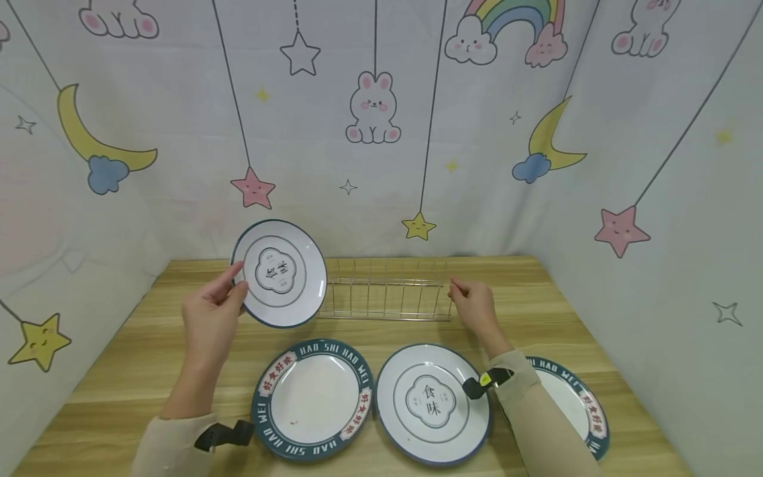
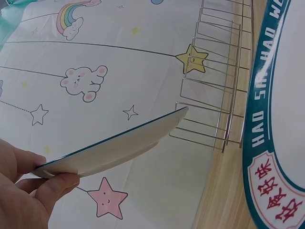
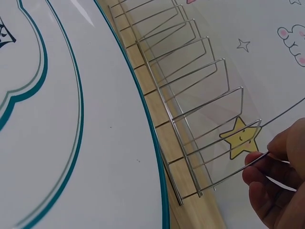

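My left hand (image 1: 208, 321) pinches the left edge of a white plate (image 1: 298, 291) with a thin blue rim, thumb in front. The plate is held up and tilted, its printed face showing in the head view; the left wrist view shows it nearly edge-on. At the back of the table stands a wire dish rack (image 1: 387, 320) with a row of upright loops. The right hand (image 1: 475, 308) pinches the end wire of this rack (image 3: 233, 172) between thumb and fingers. The held plate covers the rack's left end in the head view.
Three plates lie on the wooden table (image 1: 107, 404): a green-rimmed plate (image 1: 312, 401), a white plate with a printed emblem (image 1: 393, 397), and another green-rimmed plate (image 1: 572, 397) partly under the right forearm. Behind hangs a patterned cloth (image 1: 191, 132).
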`<state>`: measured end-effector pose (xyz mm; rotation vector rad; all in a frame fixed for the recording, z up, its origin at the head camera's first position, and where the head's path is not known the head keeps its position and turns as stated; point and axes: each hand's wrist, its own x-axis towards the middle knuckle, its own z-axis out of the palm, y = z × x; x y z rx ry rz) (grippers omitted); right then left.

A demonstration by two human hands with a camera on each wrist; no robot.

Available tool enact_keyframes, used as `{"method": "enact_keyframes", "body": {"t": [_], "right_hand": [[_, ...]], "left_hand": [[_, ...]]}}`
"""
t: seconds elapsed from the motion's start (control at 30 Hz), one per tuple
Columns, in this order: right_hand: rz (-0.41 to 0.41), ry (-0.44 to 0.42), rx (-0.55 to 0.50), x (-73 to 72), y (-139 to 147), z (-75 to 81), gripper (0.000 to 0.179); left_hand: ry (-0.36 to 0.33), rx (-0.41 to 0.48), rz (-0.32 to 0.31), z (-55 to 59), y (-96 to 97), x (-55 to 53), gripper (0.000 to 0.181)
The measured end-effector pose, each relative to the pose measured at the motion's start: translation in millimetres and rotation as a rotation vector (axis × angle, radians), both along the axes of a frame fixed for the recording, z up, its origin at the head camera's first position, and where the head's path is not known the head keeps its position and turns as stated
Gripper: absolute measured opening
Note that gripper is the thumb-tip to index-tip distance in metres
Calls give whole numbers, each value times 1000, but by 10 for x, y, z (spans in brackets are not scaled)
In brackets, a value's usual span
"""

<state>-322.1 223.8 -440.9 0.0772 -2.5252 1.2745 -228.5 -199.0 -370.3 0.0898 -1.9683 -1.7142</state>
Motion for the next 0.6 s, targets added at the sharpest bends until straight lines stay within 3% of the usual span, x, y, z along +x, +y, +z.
{"method": "enact_keyframes", "body": {"t": [0.27, 0.6], "right_hand": [[21, 10, -4, -6, 30, -15, 26], [21, -7, -23, 12, 34, -12, 26]], "left_hand": [[12, -33, -27, 22, 91, -3, 33], [11, -103, -6, 60, 192, -56, 32]]}}
